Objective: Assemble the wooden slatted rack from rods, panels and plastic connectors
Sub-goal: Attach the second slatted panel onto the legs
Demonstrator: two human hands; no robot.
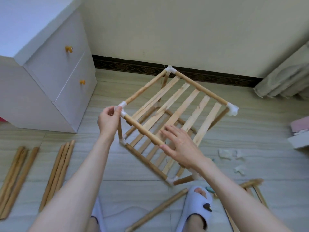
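A two-tier wooden rack [182, 104] stands on the floor, its slatted panels framed by rods and white plastic connectors. My left hand [108, 121] pinches the connector [121, 107] at the upper tier's left corner. The front rod [142, 128] of that tier runs from this corner to my right hand [182, 146], which lies over the rod's free end with fingers spread and straight. Whether a connector sits at that end is hidden by the hand. Other connectors show at the far corner [170, 69] and the right corner [232, 110].
Two bundles of spare rods [56, 174] [15, 178] lie on the tiles at left. One rod [158, 210] lies by my slippered foot [197, 210]. Loose white connectors [230, 156] lie at right, another panel [254, 193] at lower right. A white drawer cabinet [55, 77] stands at left.
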